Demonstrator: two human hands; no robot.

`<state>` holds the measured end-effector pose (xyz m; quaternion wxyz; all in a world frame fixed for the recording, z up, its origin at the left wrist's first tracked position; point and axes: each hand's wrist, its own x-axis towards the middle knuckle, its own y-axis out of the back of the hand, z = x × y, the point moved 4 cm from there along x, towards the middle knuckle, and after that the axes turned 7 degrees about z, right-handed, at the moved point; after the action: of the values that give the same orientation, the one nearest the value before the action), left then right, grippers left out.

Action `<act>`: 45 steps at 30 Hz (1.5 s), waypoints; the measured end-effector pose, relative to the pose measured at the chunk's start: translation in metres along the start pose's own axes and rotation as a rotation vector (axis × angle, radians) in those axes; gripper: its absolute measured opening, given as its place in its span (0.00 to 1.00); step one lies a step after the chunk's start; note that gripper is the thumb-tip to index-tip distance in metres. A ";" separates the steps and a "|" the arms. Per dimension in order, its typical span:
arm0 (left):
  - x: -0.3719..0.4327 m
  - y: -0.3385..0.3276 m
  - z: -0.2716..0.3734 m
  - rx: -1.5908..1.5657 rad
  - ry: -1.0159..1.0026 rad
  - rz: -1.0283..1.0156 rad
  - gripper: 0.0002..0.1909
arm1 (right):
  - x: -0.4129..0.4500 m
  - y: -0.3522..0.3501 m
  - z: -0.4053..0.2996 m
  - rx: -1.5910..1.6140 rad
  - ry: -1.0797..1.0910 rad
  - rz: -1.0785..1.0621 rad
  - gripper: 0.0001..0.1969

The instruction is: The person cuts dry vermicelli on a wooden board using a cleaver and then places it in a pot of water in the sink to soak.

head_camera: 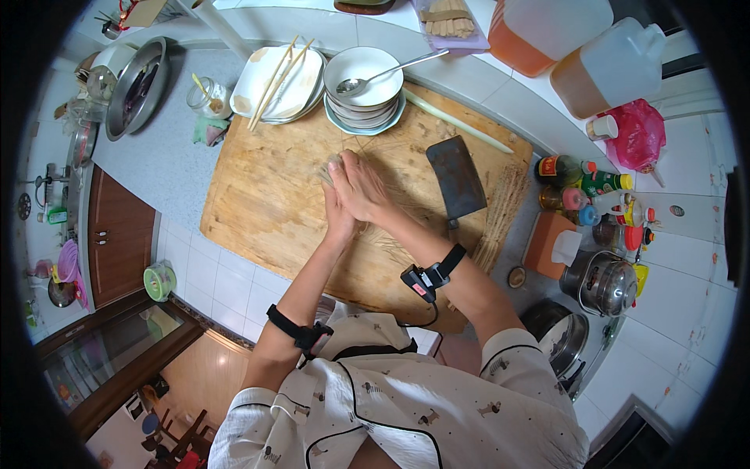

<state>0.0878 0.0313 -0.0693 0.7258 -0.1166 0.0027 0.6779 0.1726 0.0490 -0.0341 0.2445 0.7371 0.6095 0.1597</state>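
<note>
My right hand [363,184] and my left hand [338,214] are pressed palm to palm above a large wooden chopping board [263,193]. Pale, thin strands [328,169] poke out past the fingers, clasped between both hands; most of the bundle is hidden. Loose straw-like bits [398,196] litter the wood around my wrists. To the right of the hands lies a dark-bladed cleaver [457,176], its handle partly behind my right forearm. Beyond it, a bundle of dry straw-like stalks [503,202] runs along the board's right edge.
Stacked bowls [366,73] with a metal spoon [351,87], and plates [278,82] bearing chopsticks [275,88], stand at the board's back. A green-white stalk [457,120] lies behind the cleaver. Bottles [559,170], a tissue box [548,243] and a pot [597,284] line the right.
</note>
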 end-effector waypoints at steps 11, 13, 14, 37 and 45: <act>0.012 0.016 0.018 -0.044 0.014 -0.054 0.17 | 0.008 0.011 0.014 0.342 -0.053 -0.099 0.27; 0.018 0.024 0.026 0.154 0.049 -0.196 0.17 | 0.008 0.016 0.019 0.286 -0.013 -0.057 0.25; 0.019 0.025 0.029 0.234 0.070 -0.237 0.16 | 0.006 0.021 0.022 0.247 0.040 0.027 0.25; 0.042 0.046 0.076 0.305 0.475 -0.737 0.17 | 0.010 0.012 0.038 0.742 -0.191 -0.647 0.16; 0.055 0.055 0.083 0.325 0.599 -0.904 0.16 | 0.006 0.014 0.030 0.773 -0.281 -0.728 0.13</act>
<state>0.0257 0.1026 -0.0060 0.9201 -0.1803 0.2627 0.2280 0.2019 0.0483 -0.0514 0.0743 0.5288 0.8009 -0.2709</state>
